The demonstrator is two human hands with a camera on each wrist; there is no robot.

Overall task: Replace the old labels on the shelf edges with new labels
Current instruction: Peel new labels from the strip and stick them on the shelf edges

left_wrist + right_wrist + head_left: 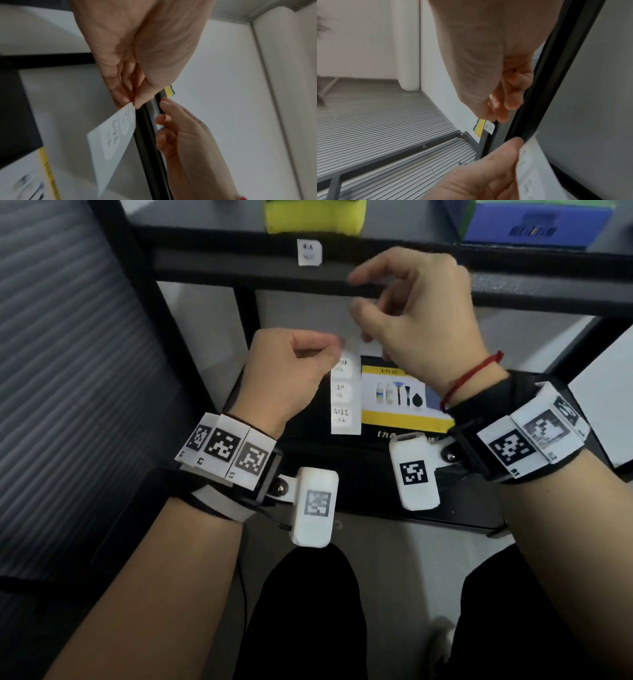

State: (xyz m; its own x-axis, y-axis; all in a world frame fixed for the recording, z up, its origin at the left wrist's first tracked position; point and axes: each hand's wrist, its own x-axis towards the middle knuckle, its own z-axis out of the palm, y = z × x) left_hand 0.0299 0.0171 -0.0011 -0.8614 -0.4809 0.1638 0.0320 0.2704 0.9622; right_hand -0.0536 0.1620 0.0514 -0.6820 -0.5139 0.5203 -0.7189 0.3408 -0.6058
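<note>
My left hand pinches the top of a white label sheet that hangs down with handwritten labels on it; the left wrist view shows the pinch on the label sheet. My right hand is raised in front of the black shelf edge, fingers curled. A small white new label shows under those fingers and looks held by them. An old label is stuck on the shelf edge to the upper left, also seen as the old label just past my right hand.
A yellow-green sponge and a blue box stand on the upper shelf. A black box with a yellow picture lies on the lower shelf behind the sheet. A black upright post borders the shelf on the left.
</note>
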